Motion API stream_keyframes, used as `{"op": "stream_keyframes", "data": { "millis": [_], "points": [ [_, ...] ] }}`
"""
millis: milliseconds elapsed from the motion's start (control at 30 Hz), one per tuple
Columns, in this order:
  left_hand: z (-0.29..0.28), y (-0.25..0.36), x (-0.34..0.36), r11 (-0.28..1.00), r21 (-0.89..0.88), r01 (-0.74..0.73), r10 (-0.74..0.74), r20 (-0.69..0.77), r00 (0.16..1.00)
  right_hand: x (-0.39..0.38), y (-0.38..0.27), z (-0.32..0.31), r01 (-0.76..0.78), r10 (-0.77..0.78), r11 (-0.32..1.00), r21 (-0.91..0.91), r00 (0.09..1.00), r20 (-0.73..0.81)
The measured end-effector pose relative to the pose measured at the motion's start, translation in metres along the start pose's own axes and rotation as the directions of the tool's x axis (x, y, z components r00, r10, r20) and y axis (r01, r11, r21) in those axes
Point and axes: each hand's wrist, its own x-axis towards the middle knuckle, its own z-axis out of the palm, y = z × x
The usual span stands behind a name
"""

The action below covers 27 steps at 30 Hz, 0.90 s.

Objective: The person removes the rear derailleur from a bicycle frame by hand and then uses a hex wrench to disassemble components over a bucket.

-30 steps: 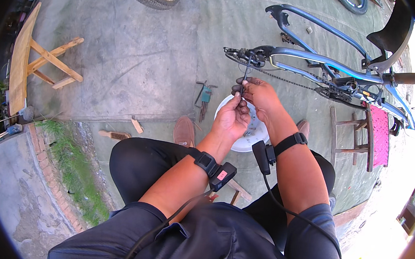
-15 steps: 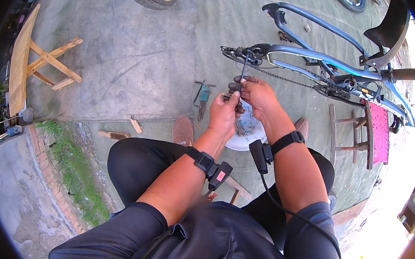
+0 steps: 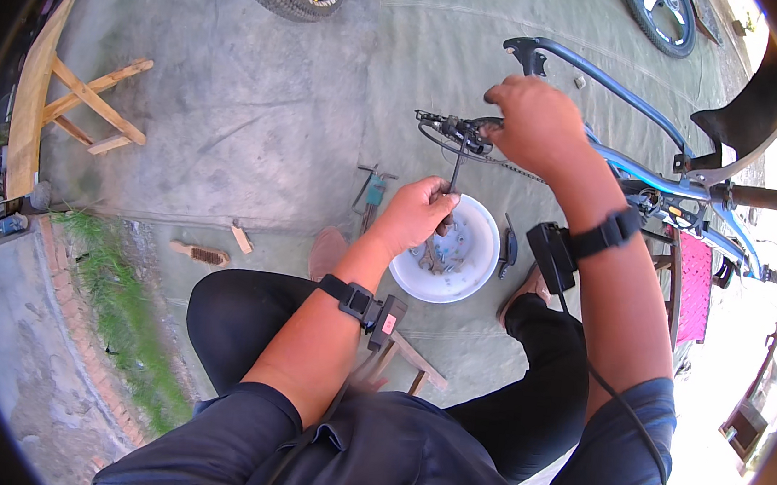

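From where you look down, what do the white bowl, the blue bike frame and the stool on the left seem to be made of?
The white bowl looks like plastic: smooth, evenly white, thin-rimmed. The blue bike frame looks like painted metal tubing, glossy where the light hits it. The stool looks like bare, unpainted wood, with pale planks and braced legs. The thin tool in the left hand is dark, probably metal.

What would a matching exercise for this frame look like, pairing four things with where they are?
Things:
1. round white plastic bowl
2. thin dark metal tool
3. blue metal bicycle frame
4. wooden-handled brush

Places:
A. lying on the concrete by the grass strip
B. held upright in the left hand
C. on the ground in front of the knees, holding small metal parts
D. under the right hand, lying on its side

Pairs: 1-C, 2-B, 3-D, 4-A
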Motion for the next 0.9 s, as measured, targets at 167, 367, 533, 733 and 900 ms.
{"op": "stream_keyframes", "data": {
  "millis": [167, 367, 533, 733, 900],
  "points": [
    [0.003, 0.013, -0.002, 0.965, 0.236, -0.117, 0.137, -0.07, 0.988, 0.031, -0.004, 0.028, -0.074, 0.116, 0.992, -0.107, 0.875, 0.47],
    [0.003, 0.003, 0.0, 0.941, 0.304, -0.148, 0.202, -0.154, 0.967, 0.034, -0.009, 0.03, -0.09, 0.128, 0.99, -0.105, 0.888, 0.442],
    [0.017, 0.001, 0.002, 0.721, 0.677, -0.148, 0.422, -0.26, 0.868, 0.03, -0.01, 0.043, -0.084, 0.128, 0.99, -0.115, 0.883, 0.452],
    [0.024, 0.003, 0.007, 0.809, 0.578, -0.106, 0.379, -0.377, 0.845, 0.034, -0.013, 0.041, -0.078, 0.126, 0.989, -0.125, 0.888, 0.442],
    [0.022, 0.012, 0.011, 0.761, 0.646, -0.051, 0.38, -0.38, 0.843, 0.04, -0.014, 0.026, -0.06, 0.096, 0.994, -0.094, 0.887, 0.452]
  ]
}}
